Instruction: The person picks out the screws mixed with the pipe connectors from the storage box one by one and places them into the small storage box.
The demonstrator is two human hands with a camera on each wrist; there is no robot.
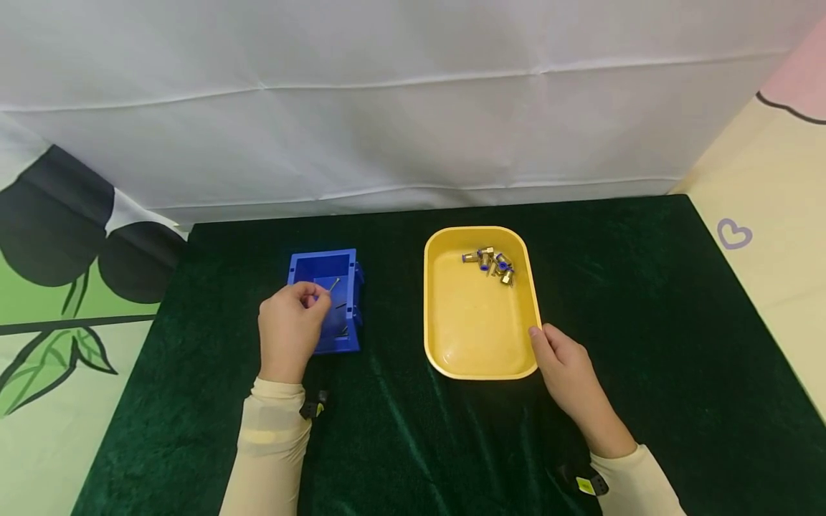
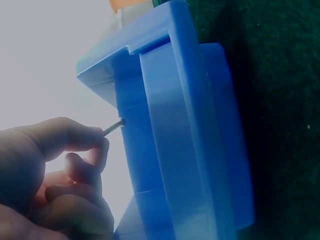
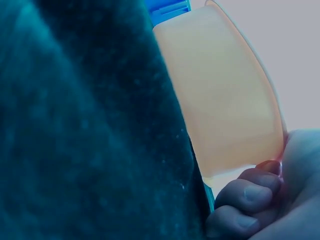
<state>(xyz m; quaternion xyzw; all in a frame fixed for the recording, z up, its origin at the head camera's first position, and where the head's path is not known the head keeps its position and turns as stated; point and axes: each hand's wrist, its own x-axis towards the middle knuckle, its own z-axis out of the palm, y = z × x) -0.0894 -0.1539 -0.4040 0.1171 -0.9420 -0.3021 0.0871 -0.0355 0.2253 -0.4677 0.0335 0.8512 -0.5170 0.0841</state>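
Observation:
My left hand (image 1: 292, 326) is over the near left side of a blue bin (image 1: 356, 287) and pinches a thin screw (image 1: 334, 284) between thumb and forefinger. In the left wrist view the screw (image 2: 114, 127) sticks out past the fingertips, its head end before the bin's inner wall (image 2: 137, 135). A few dark, thin pieces (image 1: 342, 331) lie on the bin floor. My right hand (image 1: 568, 365) grips the near right corner of a yellow tray (image 1: 477, 337), thumb on the rim and fingers curled beneath it, as the right wrist view shows.
Several brass fittings with blue collars (image 1: 485, 261) lie heaped with some screws at the far end of the tray. A dark green cloth (image 1: 393, 430) covers the table. White fabric (image 1: 400, 143) hangs behind its back edge.

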